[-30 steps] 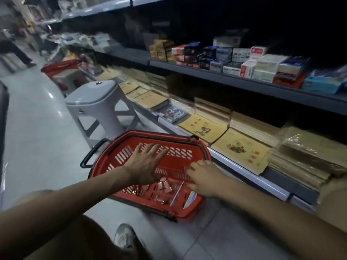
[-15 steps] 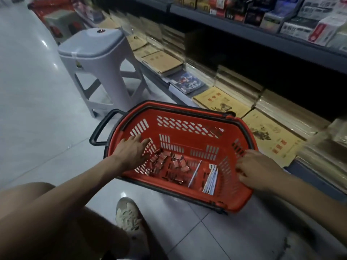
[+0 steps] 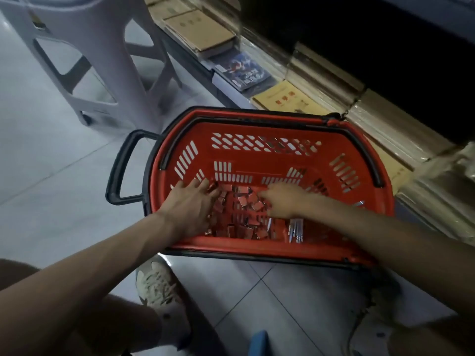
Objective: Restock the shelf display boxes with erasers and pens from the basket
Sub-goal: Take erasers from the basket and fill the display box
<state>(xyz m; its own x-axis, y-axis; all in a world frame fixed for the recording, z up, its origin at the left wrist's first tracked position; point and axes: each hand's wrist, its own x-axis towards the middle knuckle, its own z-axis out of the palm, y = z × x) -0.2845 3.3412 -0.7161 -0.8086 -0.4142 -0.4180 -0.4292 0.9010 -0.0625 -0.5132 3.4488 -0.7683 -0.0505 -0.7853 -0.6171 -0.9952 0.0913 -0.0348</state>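
Inside the basket, both hands are set among the erasers

At the bottom of the red basket (image 3: 257, 160), a loose pile of small red-wrapped erasers (image 3: 244, 201) is spread across the middle of the floor. A short bundle of pens (image 3: 295, 229) is laid just beside the pile, toward the basket's near wall, with one more thin pen seen at the pile's edge.

The left hand (image 3: 191, 204) is placed palm down on the basket's left side. Its fingers are held straight and slightly apart, with their tips resting on the edge of the eraser pile; nothing is gripped by it. The right hand (image 3: 284, 199) is reached in from the basket's right side and is set on the pile's right part. Its fingers are bent down toward the erasers, but whether an eraser is pinched between them cannot be told, since the fingertips are blurred and partly hidden by the hand itself.

The basket is set on a pale tiled floor, and its black handle (image 3: 120, 170) is turned out from the left end. Beyond the basket's far left corner a grey plastic stool (image 3: 102, 47) is seen. Along the basket's far side a low shelf is stocked with brown paper-covered packs (image 3: 282, 98) and a blue-covered book (image 3: 244, 70). Just below the basket's near rim a pale shoe (image 3: 159, 286) is seen on the tiles.
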